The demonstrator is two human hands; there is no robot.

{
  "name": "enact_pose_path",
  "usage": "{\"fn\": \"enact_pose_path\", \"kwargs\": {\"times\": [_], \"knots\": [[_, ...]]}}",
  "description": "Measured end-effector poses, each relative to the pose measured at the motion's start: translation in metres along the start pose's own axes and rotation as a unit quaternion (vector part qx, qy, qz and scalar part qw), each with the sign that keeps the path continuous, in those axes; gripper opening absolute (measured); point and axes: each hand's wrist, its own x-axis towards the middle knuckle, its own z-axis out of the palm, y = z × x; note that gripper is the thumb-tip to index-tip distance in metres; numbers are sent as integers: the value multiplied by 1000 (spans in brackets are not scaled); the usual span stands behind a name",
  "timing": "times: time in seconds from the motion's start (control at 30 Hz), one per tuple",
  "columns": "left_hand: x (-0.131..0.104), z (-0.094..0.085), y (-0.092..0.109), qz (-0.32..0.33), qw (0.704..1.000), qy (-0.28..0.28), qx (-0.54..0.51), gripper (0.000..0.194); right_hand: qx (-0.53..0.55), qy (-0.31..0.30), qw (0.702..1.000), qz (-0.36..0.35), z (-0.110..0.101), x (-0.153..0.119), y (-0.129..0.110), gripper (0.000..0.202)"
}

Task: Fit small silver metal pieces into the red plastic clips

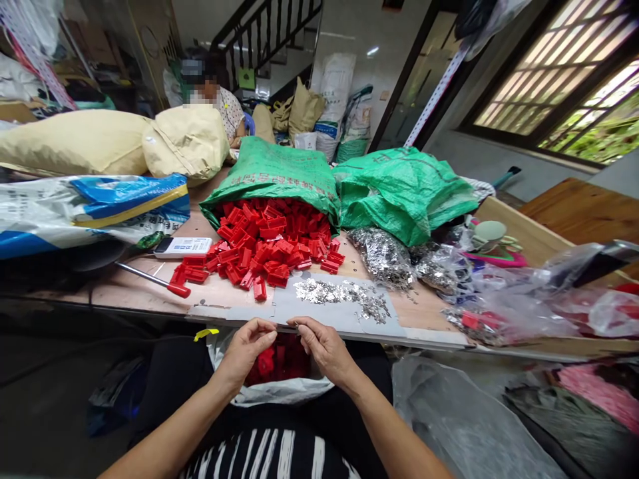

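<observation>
Over the table's front edge, my left hand (253,340) has its thumb and fingers pinched together; what sits in the pinch is too small to name. Close by on the right, my right hand (322,339) is also closed, with a tiny metal-looking bit at its fingertips. Beneath both hands an open white bag (269,394) on my lap holds red plastic pieces (267,366). Just beyond my hands, small flat silvery metal pieces (324,291) lie spread on a grey sheet (289,309). Behind them, a heap of red plastic parts (264,246) spills from a green woven sack (284,169).
A red-handled tool (160,279) and a white phone-like device (184,247) lie left. Clear bags of metal pieces (382,256) and a second green sack (404,189) stand right. Stuffed tan sacks (74,141) line the back left; a person (232,110) sits beyond.
</observation>
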Motion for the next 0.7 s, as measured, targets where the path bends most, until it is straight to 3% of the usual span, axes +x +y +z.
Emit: {"fn": "enact_pose_path", "kwargs": {"times": [0.17, 0.3, 0.43, 0.57, 0.7], "knots": [[3, -6, -9, 2, 1000, 14, -5, 25, -153, 20, 988, -12, 11, 20, -6, 28], [5, -11, -15, 6, 999, 30, -28, 25, -300, 67, 952, -14, 28, 48, -16, 27], [7, -19, -16, 9, 998, 52, -43, 28, -384, 68, 921, -5, 44, 78, -23, 26], [5, -25, -13, 22, 996, 87, -14, 32, -394, 58, 917, 20, 50, 90, -29, 20], [2, -29, -15, 119, 980, 126, 101, 45, -311, 55, 949, 9, 44, 74, -39, 16]]}}
